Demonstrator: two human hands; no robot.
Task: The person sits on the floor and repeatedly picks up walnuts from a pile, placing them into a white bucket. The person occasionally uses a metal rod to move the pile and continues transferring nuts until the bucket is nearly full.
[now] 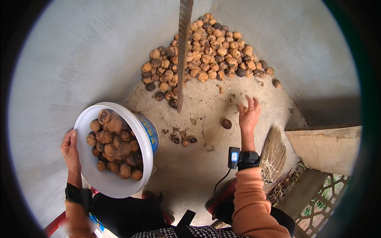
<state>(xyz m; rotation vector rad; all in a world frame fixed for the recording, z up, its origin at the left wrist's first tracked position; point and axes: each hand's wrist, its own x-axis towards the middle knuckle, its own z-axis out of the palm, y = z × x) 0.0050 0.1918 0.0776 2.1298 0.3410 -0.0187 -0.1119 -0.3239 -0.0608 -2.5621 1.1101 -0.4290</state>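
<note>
My left hand (71, 150) grips the rim of a white plastic bucket (87, 175) with a blue printed label, its thumb over the edge. The bucket is tilted with its mouth towards me, and many walnuts (111, 145) lie inside, some of them blurred. Over the concrete floor, my right hand (250, 116) is empty, fingers spread and slightly curled. A single dark walnut (226, 124) is just left of that hand, apart from it. Farther off, a large heap of walnuts (214, 56), tan and blackened, fills the corner between two grey walls.
A ribbed steel bar (182, 59) crosses in front of the heap. Husk pieces and shell bits (184, 139) litter the floor (190, 166). A straw broom (273, 148) lies at right, beside a pale board (324, 147) and a lattice opening (320, 205). My shoes (220, 196) stand below.
</note>
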